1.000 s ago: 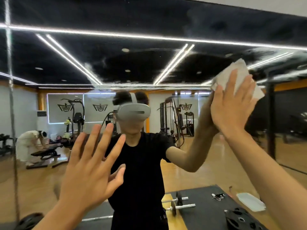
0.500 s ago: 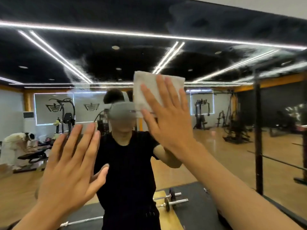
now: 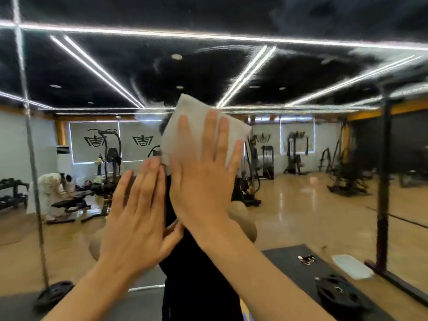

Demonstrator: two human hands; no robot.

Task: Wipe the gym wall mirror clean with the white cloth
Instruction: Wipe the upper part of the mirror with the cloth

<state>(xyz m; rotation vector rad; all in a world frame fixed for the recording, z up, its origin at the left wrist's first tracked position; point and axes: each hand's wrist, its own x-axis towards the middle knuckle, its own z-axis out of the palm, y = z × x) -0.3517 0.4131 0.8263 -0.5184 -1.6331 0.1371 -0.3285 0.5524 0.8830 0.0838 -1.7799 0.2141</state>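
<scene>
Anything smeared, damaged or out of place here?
Yes: hazy white streaks arc across the top of the mirror, over the reflected dark ceiling, above where the right hand presses the white cloth. Nothing else stands out.

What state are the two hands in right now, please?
Left hand: open, fingers straight, holding nothing.
Right hand: open, straight fingers pressing the white cloth against the mirror.

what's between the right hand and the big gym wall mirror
The white cloth: the head view shows the right hand pressing it flat, fingers straight, against the large gym wall mirror.
</scene>
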